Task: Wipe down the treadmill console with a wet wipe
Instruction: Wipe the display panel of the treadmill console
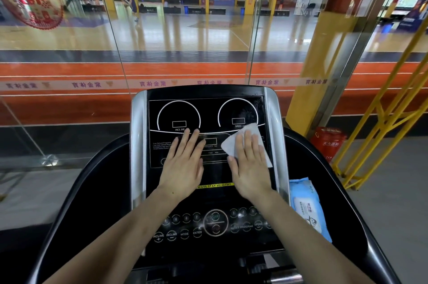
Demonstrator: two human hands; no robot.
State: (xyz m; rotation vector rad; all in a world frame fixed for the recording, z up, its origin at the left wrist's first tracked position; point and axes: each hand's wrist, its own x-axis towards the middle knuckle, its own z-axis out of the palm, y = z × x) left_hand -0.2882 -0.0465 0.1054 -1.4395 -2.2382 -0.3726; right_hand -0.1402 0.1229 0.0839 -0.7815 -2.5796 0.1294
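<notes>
Head view: looked down over a treadmill console (pixel 208 107) with both forearms reaching in from the lower edge.
Right hand: the right hand (pixel 249 165) lay flat with fingers straight and close together, pressing a white wet wipe (pixel 231 144) against the right side of the black display panel.
Left hand: the left hand (pixel 184 163) rested palm-down on the panel's middle-left, fingers straight and slightly spread, holding nothing.
Wet wipe: spread flat under the right hand, just below the SPEED dial, with corners sticking out above the fingertips, to the thumb side and at the right.
Hidden: the hands covered much of the panel's centre text and the small display windows there; the part of the wipe under the palm could not be seen.
Hard to read: the lower button row (pixel 185 234) was dim and partly glared, with only some labels legible.
Cut off: both arms ran out of frame at the bottom.
Arm pose: the forearms angled inward toward the console, wrists roughly level, hands side by side but apart.
Beside console: a blue wipe packet (pixel 308 207) lay on the right-hand tray, partly behind the right forearm.
</notes>
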